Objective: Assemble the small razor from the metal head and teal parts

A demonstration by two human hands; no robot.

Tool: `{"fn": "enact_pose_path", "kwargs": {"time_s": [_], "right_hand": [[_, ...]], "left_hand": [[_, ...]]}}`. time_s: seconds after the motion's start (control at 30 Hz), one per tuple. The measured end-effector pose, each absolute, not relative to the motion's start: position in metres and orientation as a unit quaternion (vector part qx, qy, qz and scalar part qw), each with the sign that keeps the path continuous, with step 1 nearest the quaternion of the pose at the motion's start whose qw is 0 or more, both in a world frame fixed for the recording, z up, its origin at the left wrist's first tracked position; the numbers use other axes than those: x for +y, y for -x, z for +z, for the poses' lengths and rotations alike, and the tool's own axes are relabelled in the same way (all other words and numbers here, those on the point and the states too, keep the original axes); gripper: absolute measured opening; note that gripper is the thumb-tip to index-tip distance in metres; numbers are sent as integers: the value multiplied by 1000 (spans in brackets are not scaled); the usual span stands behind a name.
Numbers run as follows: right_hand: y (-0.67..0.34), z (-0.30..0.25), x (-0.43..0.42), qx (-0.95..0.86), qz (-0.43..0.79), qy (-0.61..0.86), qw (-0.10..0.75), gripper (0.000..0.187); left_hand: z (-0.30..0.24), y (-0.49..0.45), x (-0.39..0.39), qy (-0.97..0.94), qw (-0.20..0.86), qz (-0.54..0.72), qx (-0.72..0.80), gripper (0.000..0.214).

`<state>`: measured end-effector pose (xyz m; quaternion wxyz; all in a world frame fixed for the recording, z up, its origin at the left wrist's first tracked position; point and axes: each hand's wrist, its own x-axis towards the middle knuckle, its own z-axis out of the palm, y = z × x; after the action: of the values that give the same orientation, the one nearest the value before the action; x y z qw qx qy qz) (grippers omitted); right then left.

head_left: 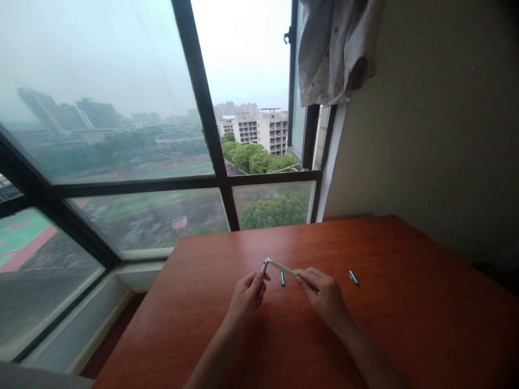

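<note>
My left hand point(248, 290) is closed, thumb and fingers pinching a short, slim piece with a dark and silvery look point(265, 266). In my right hand point(322, 292), thumb and fingers grip the lower end of a narrow whitish strip point(283, 267). The strip slopes up to the left, and its far end meets the top of the slim piece, forming a bent shape above the table. Whether the two are joined I cannot tell. Between my hands lies a small dark green, silver-edged pen part point(283, 279). A similar slim pen part point(353, 277) rests to the right of my right hand.
Under my hands is a reddish-brown wooden table point(194, 324). Dark-framed windows point(138, 186) rise behind and to the left, with one pane swung open point(300, 81). Cloth with dark spots point(338, 48) hangs at the upper right beside a plain wall point(425, 124).
</note>
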<state>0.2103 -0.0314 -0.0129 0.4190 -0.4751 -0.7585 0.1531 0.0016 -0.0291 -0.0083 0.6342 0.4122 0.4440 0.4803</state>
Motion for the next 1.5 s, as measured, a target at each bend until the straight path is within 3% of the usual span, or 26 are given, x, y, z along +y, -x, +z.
{"fn": "enact_pose_path", "kwargs": {"time_s": [1.5], "right_hand": [[-208, -8, -31, -764, 138, 468, 423, 26]], "left_hand": [[-9, -3, -29, -401, 648, 477, 438, 44]]}}
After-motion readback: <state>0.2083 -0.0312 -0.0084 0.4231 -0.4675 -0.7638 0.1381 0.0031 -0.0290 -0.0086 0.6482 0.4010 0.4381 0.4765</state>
